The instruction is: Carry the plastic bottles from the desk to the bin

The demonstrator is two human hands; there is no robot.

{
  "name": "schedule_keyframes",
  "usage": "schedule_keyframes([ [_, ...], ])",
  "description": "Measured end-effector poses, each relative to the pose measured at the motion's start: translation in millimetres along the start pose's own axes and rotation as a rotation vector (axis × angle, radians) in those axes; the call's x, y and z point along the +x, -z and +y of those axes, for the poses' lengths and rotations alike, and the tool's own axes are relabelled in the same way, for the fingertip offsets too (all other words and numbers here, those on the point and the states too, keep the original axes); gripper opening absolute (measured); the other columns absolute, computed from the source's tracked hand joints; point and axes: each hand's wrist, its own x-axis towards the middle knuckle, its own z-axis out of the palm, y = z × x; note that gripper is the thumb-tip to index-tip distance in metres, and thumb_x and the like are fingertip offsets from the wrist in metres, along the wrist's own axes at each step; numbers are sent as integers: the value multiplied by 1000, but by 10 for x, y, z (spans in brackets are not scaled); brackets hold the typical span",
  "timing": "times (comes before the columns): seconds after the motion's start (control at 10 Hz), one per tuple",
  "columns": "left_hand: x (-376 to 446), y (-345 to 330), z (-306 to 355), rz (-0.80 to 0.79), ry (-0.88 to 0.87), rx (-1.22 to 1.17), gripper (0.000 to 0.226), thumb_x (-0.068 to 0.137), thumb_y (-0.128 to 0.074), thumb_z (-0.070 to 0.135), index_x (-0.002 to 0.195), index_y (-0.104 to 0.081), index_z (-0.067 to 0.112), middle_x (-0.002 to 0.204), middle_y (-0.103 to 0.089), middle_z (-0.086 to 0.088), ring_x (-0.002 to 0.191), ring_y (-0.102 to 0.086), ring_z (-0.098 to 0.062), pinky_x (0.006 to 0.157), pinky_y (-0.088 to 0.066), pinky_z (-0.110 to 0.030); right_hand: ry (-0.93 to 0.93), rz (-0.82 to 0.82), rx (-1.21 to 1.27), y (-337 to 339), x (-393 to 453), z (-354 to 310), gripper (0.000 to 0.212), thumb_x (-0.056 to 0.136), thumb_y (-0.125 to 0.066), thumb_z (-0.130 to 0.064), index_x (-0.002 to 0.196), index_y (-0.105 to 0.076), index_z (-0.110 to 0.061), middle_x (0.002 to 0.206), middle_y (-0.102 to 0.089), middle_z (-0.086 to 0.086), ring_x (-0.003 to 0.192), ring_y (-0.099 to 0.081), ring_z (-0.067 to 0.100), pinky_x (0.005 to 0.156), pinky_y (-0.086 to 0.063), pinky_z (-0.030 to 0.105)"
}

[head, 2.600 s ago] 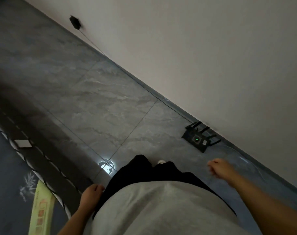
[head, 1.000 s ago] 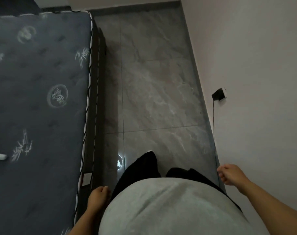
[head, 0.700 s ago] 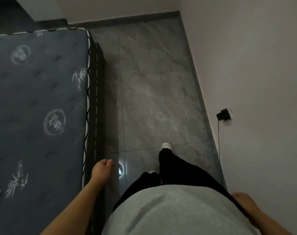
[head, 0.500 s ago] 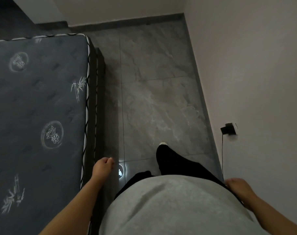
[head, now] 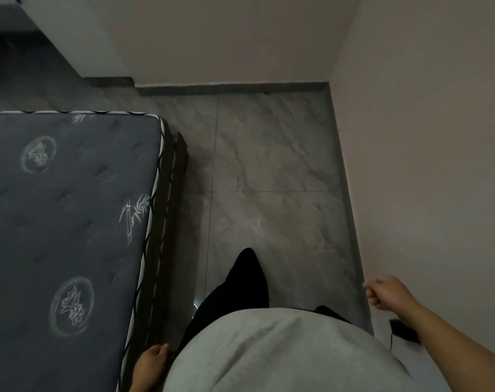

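No bottle, desk or bin shows in the head view. My left hand (head: 151, 363) hangs low beside my grey shirt, right by the bed's side; its fingers are loosely curled and nothing is in it. My right hand (head: 386, 292) swings out toward the right wall, fingers curled in a loose fist, also holding nothing. One dark trouser leg (head: 246, 278) is stepped forward over the grey floor tiles.
A dark patterned mattress (head: 65, 222) on its bed frame fills the left side. A narrow aisle of grey marble-look tiles (head: 269, 171) runs ahead to a wall and skirting. The right wall (head: 424, 165) is close. A black plug (head: 402, 332) with a cord sits on it under my right forearm.
I have walked forward along the aisle; the end wall and mattress corner are nearer. My left hand has swung back beside my hip, my right hand has swung forward. The plug has slid behind my arm.
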Motion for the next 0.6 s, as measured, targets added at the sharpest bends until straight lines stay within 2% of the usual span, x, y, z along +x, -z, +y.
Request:
schedule_keyframes([
  [0.1,337,223,579,17,-12,-45,35,94,-45,12,63,-57,5,71,-57,-14,68,-50,-24,61,-37,-32,-64,5,20,6,148,-341,29,89,-50,-1,60,-54,-5,54,-49,12,47,-42,19,49,-35,26],
  [0.2,621,434,1276,26,-55,-110,29,95,-46,15,80,-63,-2,72,-59,-17,67,-53,-26,64,-40,-31,-112,-12,-35,16,256,-575,32,90,-49,-2,60,-58,-1,48,-51,9,47,-43,18,50,-33,24],
  [0.3,897,610,2042,10,-158,-128,27,95,-45,19,84,-63,3,71,-59,-13,65,-53,-26,65,-42,-33,-104,-22,-242,79,313,-873,29,94,-46,-13,88,-71,0,90,-69,19,82,-65,25,64,-41,26],
  [0.4,1187,740,2725,5,-212,-154,28,96,-44,20,82,-63,5,65,-55,-8,58,-49,-22,63,-39,-34,-124,-36,-306,169,496,-1203,28,93,-48,-12,75,-68,-5,114,-66,26,88,-59,23,71,-35,23],
  [0.5,1464,790,3259,6,-225,-145,29,95,-45,19,78,-64,5,63,-54,-8,60,-49,-24,67,-39,-36,-185,-26,-206,299,940,-1647,30,93,-50,-10,103,-64,15,115,-62,34,83,-49,22,70,-38,28],
  [0.6,1625,810,3630,40,-189,-157,30,95,-45,19,75,-64,7,65,-56,-9,65,-51,-25,69,-40,-35,-145,-20,-190,475,1289,-2287,28,92,-49,-7,90,-66,16,99,-67,30,75,-50,23,57,-36,28],
])
